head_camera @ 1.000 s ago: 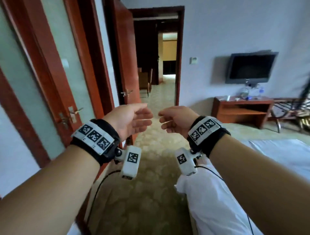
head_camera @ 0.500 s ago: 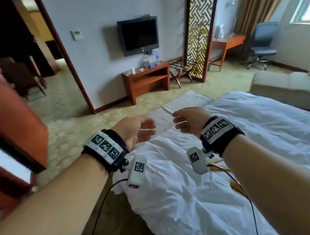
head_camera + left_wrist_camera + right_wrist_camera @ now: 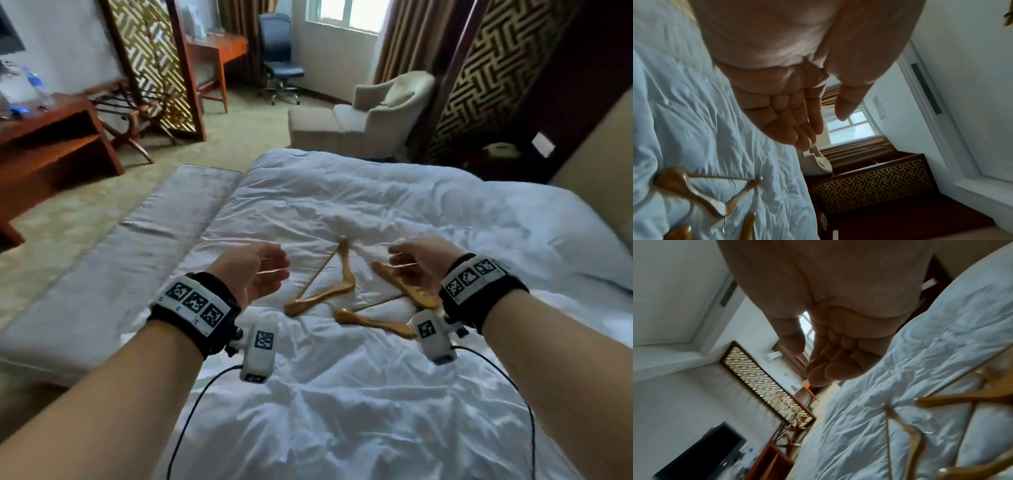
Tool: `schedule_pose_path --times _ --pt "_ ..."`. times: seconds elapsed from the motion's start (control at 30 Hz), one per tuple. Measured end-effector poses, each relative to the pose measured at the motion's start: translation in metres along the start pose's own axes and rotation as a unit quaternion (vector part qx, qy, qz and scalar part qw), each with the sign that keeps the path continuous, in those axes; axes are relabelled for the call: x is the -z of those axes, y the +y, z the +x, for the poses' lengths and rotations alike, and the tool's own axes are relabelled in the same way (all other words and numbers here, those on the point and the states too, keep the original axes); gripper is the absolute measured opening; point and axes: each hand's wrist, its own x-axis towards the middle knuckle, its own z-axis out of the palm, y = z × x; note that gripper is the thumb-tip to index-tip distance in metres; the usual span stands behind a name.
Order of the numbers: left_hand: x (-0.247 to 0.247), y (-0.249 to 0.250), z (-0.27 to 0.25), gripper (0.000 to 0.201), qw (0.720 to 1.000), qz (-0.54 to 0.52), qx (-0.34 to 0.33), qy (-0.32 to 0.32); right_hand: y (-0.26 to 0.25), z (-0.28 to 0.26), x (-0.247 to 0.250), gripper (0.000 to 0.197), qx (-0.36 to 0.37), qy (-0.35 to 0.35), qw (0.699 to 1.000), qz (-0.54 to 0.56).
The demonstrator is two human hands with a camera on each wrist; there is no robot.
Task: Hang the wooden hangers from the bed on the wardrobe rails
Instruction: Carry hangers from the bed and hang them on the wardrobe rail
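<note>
Head view takes in a hotel-like room: a white rumpled duvet (image 3: 342, 394) covers the bed, with a grey padded bench (image 3: 137, 253) along its left side. Beyond stand a beige armchair (image 3: 387, 109) with a footstool, a blue office chair (image 3: 279, 54) by the window (image 3: 346, 13), a wooden desk (image 3: 219, 48), a lattice screen (image 3: 154, 61) and a low wooden TV bench (image 3: 51, 144) at the left. Nothing lies between the hands and the bedding ahead of them.

Two wooden hangers lie flat on the duvet, just beside each other. The left hanger (image 3: 329, 284) rests between the two hands, its bar angled up toward the far side of the bed. The right hanger (image 3: 387, 308) lies just below the right hand (image 3: 418, 263) and partly under the wrist camera.

The left hand (image 3: 253, 270) is raised above the duvet, palm turned inward, fingers loosely extended and holding nothing; the left hanger is near its fingertips, to the right. In the left wrist view the fingers (image 3: 795, 128) are relaxed and empty, with the hanger (image 3: 701, 198) on the sheet nearby. The right hand likewise hovers with slack, slightly bent fingers and grips nothing; the right wrist view shows its empty palm (image 3: 840, 344) above the sheet, apart from the hangers (image 3: 953, 400).
</note>
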Motion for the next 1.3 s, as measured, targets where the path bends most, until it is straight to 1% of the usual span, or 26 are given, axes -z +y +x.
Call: schedule_pose_path --times 0.1,0.17,0.4,0.6,0.77,0.93,1.17,1.3 --pt "-0.03 -0.006 0.021 0.018 0.999 0.009 0.023 -0.038 0.016 0.002 0.033 0.009 -0.021 0.057 0.998 0.02" --pt "-0.054 -0.01 0.034 0.018 0.997 0.021 0.036 -0.062 0.028 0.007 0.052 0.011 -0.04 0.078 0.995 0.036" --pt "-0.139 -0.027 0.079 0.016 0.988 0.063 0.075 -0.116 0.069 0.041 0.113 0.016 -0.093 0.095 0.988 0.074" --pt "-0.217 -0.055 0.126 0.012 0.979 0.117 0.109 -0.129 0.109 0.097 0.167 0.01 -0.147 0.114 0.975 0.119" --pt "-0.265 -0.094 0.168 0.011 0.969 0.151 0.16 -0.111 0.155 0.148 0.199 0.01 -0.206 0.119 0.96 0.146" --pt "-0.297 -0.138 0.204 0.01 0.96 0.171 0.204 -0.091 0.21 0.185 0.214 0.011 -0.252 0.112 0.948 0.157" --pt "-0.335 -0.192 0.241 0.011 0.958 0.169 0.227 -0.05 0.271 0.228 0.218 0.012 -0.29 0.095 0.935 0.183" --pt "-0.341 -0.223 0.251 0.01 0.954 0.157 0.252 -0.023 0.295 0.252 0.208 0.013 -0.296 0.085 0.925 0.224"
